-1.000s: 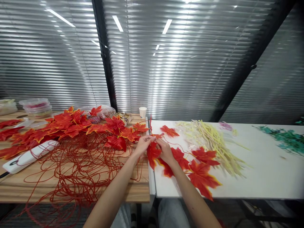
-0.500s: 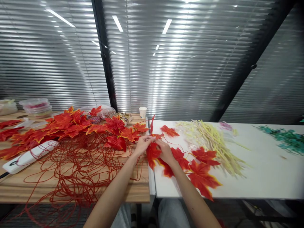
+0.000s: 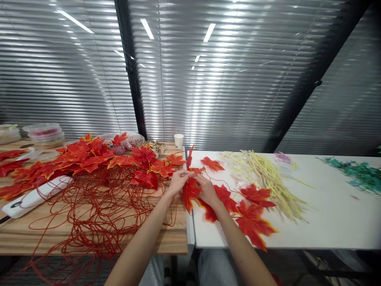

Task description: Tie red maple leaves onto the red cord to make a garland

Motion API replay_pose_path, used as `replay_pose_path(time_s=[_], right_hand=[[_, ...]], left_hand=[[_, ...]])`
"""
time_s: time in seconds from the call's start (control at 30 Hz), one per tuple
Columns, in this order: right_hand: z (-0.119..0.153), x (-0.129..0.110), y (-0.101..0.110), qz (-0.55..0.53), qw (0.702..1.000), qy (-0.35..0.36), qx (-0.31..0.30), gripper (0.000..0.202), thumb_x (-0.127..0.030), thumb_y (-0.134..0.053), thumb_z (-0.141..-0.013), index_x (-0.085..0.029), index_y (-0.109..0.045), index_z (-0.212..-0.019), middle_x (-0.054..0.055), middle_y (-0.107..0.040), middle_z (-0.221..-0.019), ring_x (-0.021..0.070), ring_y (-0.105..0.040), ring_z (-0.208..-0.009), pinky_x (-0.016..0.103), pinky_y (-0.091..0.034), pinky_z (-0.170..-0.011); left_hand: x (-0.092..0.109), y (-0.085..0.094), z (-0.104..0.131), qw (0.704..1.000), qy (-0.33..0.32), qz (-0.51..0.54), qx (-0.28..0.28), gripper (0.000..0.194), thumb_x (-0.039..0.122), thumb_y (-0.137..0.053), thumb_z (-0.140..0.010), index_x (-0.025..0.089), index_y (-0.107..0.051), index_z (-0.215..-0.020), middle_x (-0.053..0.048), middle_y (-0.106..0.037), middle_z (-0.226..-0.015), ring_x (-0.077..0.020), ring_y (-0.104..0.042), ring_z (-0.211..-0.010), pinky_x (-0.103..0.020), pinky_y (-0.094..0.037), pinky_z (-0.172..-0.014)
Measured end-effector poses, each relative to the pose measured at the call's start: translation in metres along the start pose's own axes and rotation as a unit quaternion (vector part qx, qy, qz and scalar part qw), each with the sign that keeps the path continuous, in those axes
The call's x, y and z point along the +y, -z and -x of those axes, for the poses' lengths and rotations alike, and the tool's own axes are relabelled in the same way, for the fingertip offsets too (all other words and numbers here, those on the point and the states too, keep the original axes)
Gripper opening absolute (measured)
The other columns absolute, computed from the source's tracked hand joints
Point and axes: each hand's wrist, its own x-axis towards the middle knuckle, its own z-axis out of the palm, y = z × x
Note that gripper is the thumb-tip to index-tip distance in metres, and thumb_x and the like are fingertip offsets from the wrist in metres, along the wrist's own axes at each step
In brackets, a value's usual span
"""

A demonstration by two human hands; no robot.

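Observation:
My left hand point(image 3: 179, 180) and my right hand point(image 3: 206, 190) meet fingertip to fingertip above the seam between two tables. Both are pinched closed at the stem end of a red artificial maple leaf point(image 3: 190, 194), which hangs below the fingers. Whether a thin red cord is also in the pinch is too small to tell. Another leaf point(image 3: 190, 156) stands up just behind my fingers. To the right, several red leaves with yellow edges point(image 3: 254, 222) lie on the white table, joined by thin red cord. A tangled heap of red cord point(image 3: 104, 210) spreads left of my left forearm.
A pile of red maple leaves point(image 3: 86, 153) covers the back of the wooden table point(image 3: 175, 242). A white power strip point(image 3: 37, 196), plastic tubs point(image 3: 46, 135) and a paper cup point(image 3: 179, 141) stand there. Yellow strips point(image 3: 268, 182) and green foliage point(image 3: 364, 174) lie on the white table point(image 3: 330, 222).
Almost nothing differs. Both hands stay pinched together at the leaf, shifted very slightly left.

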Motion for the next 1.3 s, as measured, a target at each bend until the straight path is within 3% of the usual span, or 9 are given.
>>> replay_pose_path(time_s=[0.4,1.3], right_hand=[[-0.0006,-0.0002,0.0015,0.026,1.0,-0.009,-0.014,0.037,0.002,-0.049,-0.061,-0.02,-0.057,-0.089,-0.001,-0.048,-0.07,0.0125,-0.041,-0.058,0.021,-0.027,-0.05],[-0.0019,-0.0024,0.0028,0.031,0.999,-0.009,-0.023,0.028,-0.004,-0.051,-0.069,-0.019,-0.058,-0.092,0.0,-0.049,-0.071,0.0132,-0.043,-0.059,0.022,-0.029,-0.05]], left_hand=[[-0.0021,0.0017,-0.0014,1.0,0.006,-0.01,-0.015,0.027,0.036,-0.07,-0.06,0.012,-0.068,-0.069,-0.006,-0.066,-0.069,-0.0136,-0.057,-0.063,-0.024,-0.044,-0.062],[-0.0049,0.0034,-0.0043,1.0,0.008,-0.018,-0.012,0.025,0.037,-0.07,-0.059,0.013,-0.066,-0.065,-0.003,-0.063,-0.065,-0.0117,-0.054,-0.06,-0.023,-0.041,-0.061]])
